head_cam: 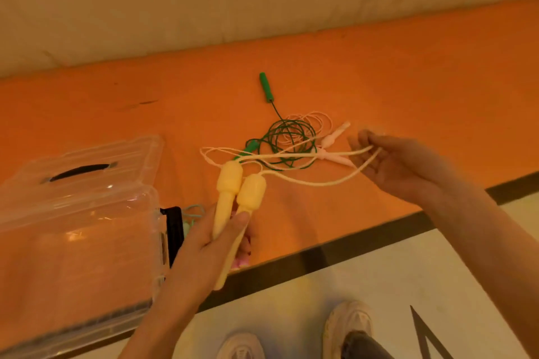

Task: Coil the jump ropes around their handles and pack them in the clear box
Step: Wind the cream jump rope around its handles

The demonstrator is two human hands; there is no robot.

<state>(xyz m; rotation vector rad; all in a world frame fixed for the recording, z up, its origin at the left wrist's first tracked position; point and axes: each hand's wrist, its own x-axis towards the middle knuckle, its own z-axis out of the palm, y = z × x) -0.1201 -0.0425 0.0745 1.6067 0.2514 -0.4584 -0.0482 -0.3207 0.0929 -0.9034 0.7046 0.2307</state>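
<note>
Left hand (217, 237) gripped both yellow handles (233, 204); right hand (390, 160) pinched their cord (315, 182); a pink object beneath the left hand stayed mostly hidden.

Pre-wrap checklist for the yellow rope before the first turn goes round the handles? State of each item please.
1. Both yellow handles gripped side by side in the left hand: ok.
2. Yellow cord held by the right hand: ok.
3. Cord free of the green rope: not ok, it crosses over the green coil.
4. Cord free of the pink rope: cannot tell.
5. Clear box within reach: ok, beside the left hand.
6. Box open: cannot tell.
</note>
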